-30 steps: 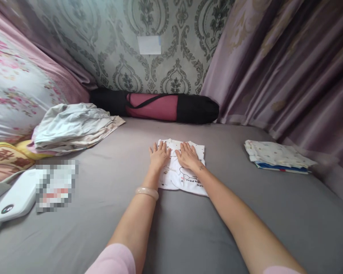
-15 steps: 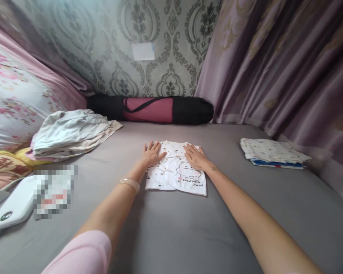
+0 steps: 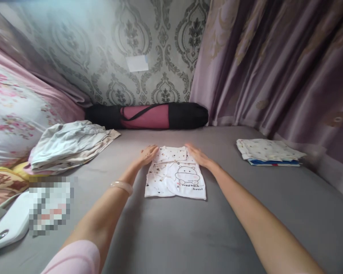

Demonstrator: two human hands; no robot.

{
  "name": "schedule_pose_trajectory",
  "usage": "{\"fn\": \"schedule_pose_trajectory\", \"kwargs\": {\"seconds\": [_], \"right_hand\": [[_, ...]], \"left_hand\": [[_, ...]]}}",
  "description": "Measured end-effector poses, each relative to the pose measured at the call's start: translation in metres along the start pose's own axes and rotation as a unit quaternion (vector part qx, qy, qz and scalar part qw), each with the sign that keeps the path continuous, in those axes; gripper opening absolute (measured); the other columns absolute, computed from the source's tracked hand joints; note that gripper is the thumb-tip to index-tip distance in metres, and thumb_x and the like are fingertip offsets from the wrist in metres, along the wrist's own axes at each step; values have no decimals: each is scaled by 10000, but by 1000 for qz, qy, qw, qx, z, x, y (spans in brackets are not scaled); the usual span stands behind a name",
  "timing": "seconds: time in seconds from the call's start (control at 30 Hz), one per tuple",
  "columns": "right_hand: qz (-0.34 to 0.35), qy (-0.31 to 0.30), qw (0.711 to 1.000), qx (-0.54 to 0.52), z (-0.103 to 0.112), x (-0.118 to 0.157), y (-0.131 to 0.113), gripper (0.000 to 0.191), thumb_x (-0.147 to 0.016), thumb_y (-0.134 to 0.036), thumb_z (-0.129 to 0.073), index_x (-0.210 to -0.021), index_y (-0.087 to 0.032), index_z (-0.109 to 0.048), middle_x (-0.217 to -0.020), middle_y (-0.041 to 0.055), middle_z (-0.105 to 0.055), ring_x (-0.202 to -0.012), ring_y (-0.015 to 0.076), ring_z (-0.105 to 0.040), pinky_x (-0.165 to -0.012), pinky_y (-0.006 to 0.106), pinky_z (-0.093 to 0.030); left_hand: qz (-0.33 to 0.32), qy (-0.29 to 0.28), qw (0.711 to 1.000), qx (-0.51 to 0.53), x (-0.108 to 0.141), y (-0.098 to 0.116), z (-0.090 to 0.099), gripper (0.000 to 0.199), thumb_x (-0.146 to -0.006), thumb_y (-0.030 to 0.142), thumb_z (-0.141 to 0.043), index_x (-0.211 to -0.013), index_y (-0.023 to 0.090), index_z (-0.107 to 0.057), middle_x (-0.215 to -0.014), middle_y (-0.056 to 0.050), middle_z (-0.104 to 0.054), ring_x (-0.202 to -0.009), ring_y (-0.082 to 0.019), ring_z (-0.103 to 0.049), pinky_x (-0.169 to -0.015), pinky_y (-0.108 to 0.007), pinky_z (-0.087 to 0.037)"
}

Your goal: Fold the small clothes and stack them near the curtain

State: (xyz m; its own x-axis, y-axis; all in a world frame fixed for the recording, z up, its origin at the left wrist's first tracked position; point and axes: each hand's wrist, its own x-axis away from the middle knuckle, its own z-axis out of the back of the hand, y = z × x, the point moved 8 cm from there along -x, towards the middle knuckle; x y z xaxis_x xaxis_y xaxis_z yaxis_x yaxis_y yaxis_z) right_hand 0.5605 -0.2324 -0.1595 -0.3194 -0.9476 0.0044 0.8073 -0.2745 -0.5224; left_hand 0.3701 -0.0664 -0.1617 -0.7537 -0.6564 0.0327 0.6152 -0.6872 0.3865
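Observation:
A small white printed garment lies folded on the grey bed sheet, with a cartoon hippo and lettering on its right half. At its far left corner is my left hand, fingers extended and resting along the edge. My right hand touches the far right edge, its fingers stretched out and slightly blurred. Neither hand visibly grasps the cloth. Between them, the top part of the garment forms a flat folded band.
Crumpled pale clothes lie at the left, near a white device and a yellow item. A black and pink long bag lies along the wall. Folded cloths are stacked at the right.
My hands have moved from flat on top of the garment out to its far corners. More of its print shows, and the view has shifted slightly.

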Motion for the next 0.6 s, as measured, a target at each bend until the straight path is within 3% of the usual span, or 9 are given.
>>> {"fn": "schedule_pose_trajectory", "kwargs": {"seconds": [0.1, 0.17, 0.37, 0.5, 0.6], "right_hand": [[-35, 109, 993, -43, 37, -3, 16, 645, -986, -451, -40, -1529, -167, -242, -1597, 54, -182, -1467, 174, -142, -1182, 401, -175], [-50, 106, 993, -14, 39, -3, 21, 647, -986, -451, -74, -1524, -141, -252, -1594, 75, -189, -1470, 187, -123, -1185, 402, -163], [-9, -17, 995, 96, -10, -1, -4, 617, -989, -482, -154, -1519, -192, -282, -1606, 94, -129, -1476, 250, -66, -1177, 476, -123], [17, -15, 989, 146, -27, -1, -16, 568, -997, -465, -176, -1517, -260, -278, -1606, 79, -144, -1475, 260, -76, -1157, 556, -76], [22, -15, 986, 166, -35, -1, -14, 547, -1001, -452, -172, -1508, -287, -293, -1593, 81, -204, -1468, 262, -132, -1143, 590, -57]], "left_hand": [[-6, 47, 999, -5, -1, 4, 18, 527, -991, 420, -190, -1399, 221, -459, -1527, -71, -373, -1440, -235, -263, -1156, -462, -227], [-30, 55, 998, -20, 1, 13, 19, 516, -989, 416, -210, -1410, 233, -446, -1525, -60, -378, -1448, -226, -243, -1166, -471, -196], [-129, -9, 987, -94, 6, 45, -13, 541, -980, 453, -239, -1439, 224, -411, -1539, -63, -350, -1462, -244, -197, -1175, -474, -155], [-139, 10, 984, -109, 4, 36, -24, 593, -978, 486, -222, -1459, 176, -377, -1558, -78, -308, -1470, -241, -163, -1187, -409, -135], [-135, -12, 987, -91, 3, 23, -37, 665, -965, 542, -223, -1493, 145, -303, -1571, -101, -265, -1471, -234, -155, -1188, -384, -140]]}}
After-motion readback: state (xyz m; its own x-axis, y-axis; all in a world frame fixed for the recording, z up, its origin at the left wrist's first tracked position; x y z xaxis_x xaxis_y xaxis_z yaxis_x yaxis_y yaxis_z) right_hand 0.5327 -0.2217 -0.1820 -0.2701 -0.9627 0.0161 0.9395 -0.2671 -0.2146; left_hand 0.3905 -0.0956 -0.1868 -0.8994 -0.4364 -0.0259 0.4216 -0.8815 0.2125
